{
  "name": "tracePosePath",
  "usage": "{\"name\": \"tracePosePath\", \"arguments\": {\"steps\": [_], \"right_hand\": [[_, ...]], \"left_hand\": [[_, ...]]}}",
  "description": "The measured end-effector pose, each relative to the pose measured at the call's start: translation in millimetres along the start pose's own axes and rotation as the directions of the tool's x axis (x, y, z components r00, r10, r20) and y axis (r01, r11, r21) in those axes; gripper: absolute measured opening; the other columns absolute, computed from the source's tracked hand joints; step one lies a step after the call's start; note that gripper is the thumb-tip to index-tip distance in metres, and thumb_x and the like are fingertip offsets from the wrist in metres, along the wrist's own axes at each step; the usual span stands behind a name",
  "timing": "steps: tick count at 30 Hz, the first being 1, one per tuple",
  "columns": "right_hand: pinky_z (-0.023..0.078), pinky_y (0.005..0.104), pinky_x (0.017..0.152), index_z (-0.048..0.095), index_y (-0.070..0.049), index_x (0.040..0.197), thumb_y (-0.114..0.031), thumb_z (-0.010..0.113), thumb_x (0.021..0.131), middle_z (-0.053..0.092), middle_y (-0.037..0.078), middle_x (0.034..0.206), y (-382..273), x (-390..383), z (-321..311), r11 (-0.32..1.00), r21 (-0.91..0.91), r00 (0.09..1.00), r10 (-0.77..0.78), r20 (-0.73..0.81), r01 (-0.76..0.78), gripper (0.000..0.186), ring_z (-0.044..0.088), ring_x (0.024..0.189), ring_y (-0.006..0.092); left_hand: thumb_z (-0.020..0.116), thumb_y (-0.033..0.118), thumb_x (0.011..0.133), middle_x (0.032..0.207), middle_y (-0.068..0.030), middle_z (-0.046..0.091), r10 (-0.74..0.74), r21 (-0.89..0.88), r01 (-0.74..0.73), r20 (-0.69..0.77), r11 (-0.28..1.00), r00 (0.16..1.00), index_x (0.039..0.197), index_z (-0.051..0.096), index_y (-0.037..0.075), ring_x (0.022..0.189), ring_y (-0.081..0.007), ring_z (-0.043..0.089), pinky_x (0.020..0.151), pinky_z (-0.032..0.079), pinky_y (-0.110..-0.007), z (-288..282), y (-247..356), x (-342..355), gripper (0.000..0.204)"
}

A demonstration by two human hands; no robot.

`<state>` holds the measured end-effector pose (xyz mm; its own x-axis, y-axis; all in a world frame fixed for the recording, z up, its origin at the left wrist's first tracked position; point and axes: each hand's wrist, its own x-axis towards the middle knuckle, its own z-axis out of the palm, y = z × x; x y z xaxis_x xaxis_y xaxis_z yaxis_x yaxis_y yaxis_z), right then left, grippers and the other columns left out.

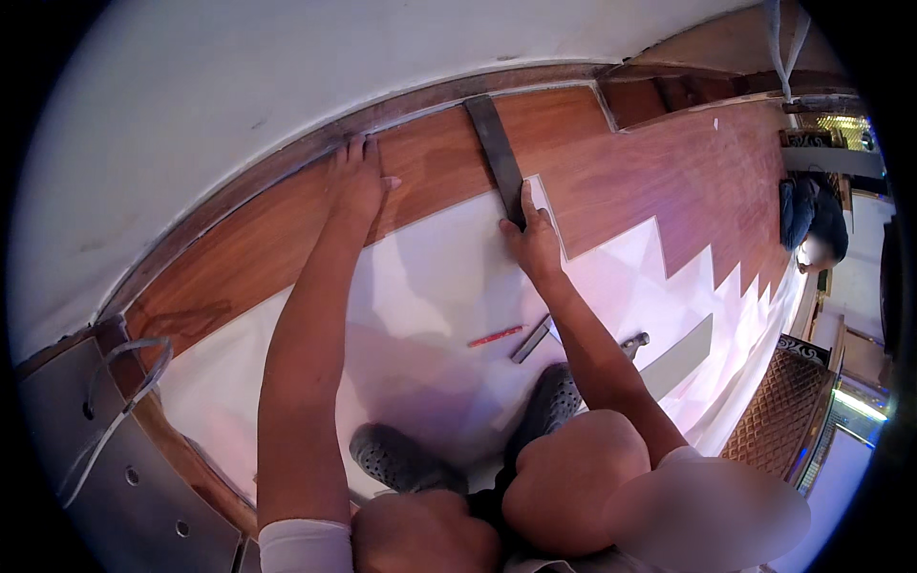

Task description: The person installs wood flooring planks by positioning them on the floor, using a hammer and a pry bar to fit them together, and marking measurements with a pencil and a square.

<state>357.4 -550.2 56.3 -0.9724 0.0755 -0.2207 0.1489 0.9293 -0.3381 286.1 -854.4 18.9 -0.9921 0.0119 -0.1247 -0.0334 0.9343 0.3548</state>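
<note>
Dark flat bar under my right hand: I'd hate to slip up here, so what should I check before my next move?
1. Right hand gripping the dark flat bar: ok, held at its near end.
2. Left hand on the reddish-brown planks: ok, set down near the wall trim.
3. Bar's far end touching the trim: cannot tell; it lies close.
4. White underlay free of loose items: not ok; a red pencil lies on it.
5. Hammer fully in sight: not ok, partly hidden by the right forearm.
6. Co-worker away from the bar: ok, off at the far right.
</note>
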Motion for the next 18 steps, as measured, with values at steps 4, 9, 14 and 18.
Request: {"name": "tracePosePath", "arguments": {"steps": [4, 9, 14, 18], "right_hand": [[0.054, 0.0493, 0.077, 0.024, -0.021, 0.161, -0.031, 0.071, 0.089, 0.061, 0.024, 0.102, 4.5, 1.5, 1.6, 0.998, 0.047, 0.999, -0.05, -0.013, 0.051, 0.087, 0.066, 0.088, 0.043], [0.054, 0.0486, 0.079, 0.023, -0.021, 0.162, -0.033, 0.072, 0.088, 0.061, 0.024, 0.104, 1.0, 2.9, -1.6, 1.0, 0.005, 1.0, -0.013, 0.015, 0.013, 0.089, 0.066, 0.092, 0.0433], [0.053, 0.0472, 0.084, 0.024, -0.018, 0.161, -0.035, 0.071, 0.09, 0.063, 0.024, 0.105, -0.3, 5.6, -11.0, 1.0, 0.007, 0.998, -0.015, 0.054, 0.015, 0.087, 0.065, 0.096, 0.0424], [0.054, 0.0506, 0.083, 0.023, -0.019, 0.162, -0.037, 0.071, 0.09, 0.062, 0.024, 0.11, 11.4, 9.9, -11.1, 0.996, 0.01, 0.992, -0.085, 0.096, 0.084, 0.088, 0.066, 0.094, 0.0435]], "left_hand": [[0.076, 0.044, 0.083, 0.156, -0.0148, 0.039, 0.013, 0.045, -0.012, -0.017, 0.999, 1.0, 0.153, 0.041, 0.006, 0.141, -0.0393, 0.037, 0.118, 0.032, -0.047, 3.2, 1.5, 0.0, 0.087], [0.075, 0.044, 0.085, 0.153, -0.0162, 0.04, 0.028, 0.04, -0.027, -0.009, 0.999, 1.0, 0.153, 0.041, 0.005, 0.135, -0.0387, 0.042, 0.117, 0.034, -0.047, -1.2, -2.5, -2.9, 0.085], [0.073, 0.045, 0.086, 0.158, -0.012, 0.037, 0.016, 0.096, -0.019, 0.026, 0.995, 1.0, 0.154, 0.039, 0.005, 0.138, -0.0356, 0.038, 0.118, 0.031, -0.046, -1.3, 0.9, 1.8, 0.086], [0.073, 0.045, 0.086, 0.156, -0.0124, 0.038, 0.01, 0.067, -0.013, 0.046, 0.998, 0.999, 0.153, 0.04, 0.004, 0.137, -0.0369, 0.04, 0.117, 0.033, -0.045, -6.2, 2.3, 2.4, 0.085]]}}
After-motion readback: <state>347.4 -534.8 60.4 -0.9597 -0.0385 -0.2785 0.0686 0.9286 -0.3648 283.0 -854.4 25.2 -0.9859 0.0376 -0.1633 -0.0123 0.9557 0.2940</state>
